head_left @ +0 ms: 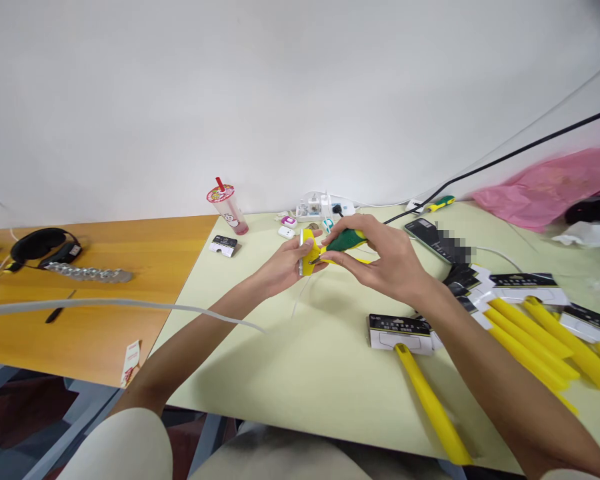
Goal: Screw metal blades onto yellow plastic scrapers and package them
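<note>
My left hand is closed round a small yellow scraper head with a pale strip along its left edge. Pinched in my right hand is a green and yellow screwdriver, its metal tip pointing left and down against the face of the yellow piece. Whether the tip sits in a screw is too small to tell. To the right, below my right wrist, lies a yellow-handled scraper with a black and white card over its head.
Several more yellow handles with cards are piled at right, near a phone. A second screwdriver, a power strip and a cup with a straw stand along the wall. A white cable crosses the left foreground.
</note>
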### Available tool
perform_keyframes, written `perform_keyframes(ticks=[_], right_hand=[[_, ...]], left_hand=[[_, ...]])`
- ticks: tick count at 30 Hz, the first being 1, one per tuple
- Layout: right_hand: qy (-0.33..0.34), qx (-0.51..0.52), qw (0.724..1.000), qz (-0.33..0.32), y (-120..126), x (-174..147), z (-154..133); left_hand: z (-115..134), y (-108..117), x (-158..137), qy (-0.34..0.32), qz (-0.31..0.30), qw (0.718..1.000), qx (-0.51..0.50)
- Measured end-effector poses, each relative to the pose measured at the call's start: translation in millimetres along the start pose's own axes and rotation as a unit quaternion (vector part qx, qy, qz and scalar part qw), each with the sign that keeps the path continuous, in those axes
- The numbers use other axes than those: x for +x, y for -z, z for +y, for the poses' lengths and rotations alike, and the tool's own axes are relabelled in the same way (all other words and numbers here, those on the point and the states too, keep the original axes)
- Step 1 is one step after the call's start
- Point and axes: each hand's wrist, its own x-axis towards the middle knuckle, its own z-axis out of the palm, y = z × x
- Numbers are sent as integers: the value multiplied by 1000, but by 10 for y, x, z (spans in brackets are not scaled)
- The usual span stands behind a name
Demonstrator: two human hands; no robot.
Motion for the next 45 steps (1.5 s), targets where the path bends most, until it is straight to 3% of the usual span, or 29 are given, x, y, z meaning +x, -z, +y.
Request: perform_keyframes(ticks=[7,20,25,28,34,40,42,45], right_hand=[[0,-1,1000,9,-5,30,-27],[0,6,1000,8,6,63,-43],[25,-5,1000,10,-21,39,-13],[40,-5,999,-15,-5,26,-30],[2,41,987,-154,91,31,-129],[66,-79,993,-58,-5,-5,-69],[45,-75,994,-62,-22,-1,-59],[17,15,993,-119,-15,17,-59]], left_hand=[[-9,-12,2,-24,-9,999,25],[-14,-19,-1,-11,1,1000,13],[-20,-7,-1,-18,-1,1000,1],[-35,-7,-4,-23,0,1000,1],[-56,-22,5,-40,4,999,2],[-26,-30,12,-46,50,997,23],[-28,-32,18,-48,66,996,26],[-29,-30,26,-52,84,995,13]])
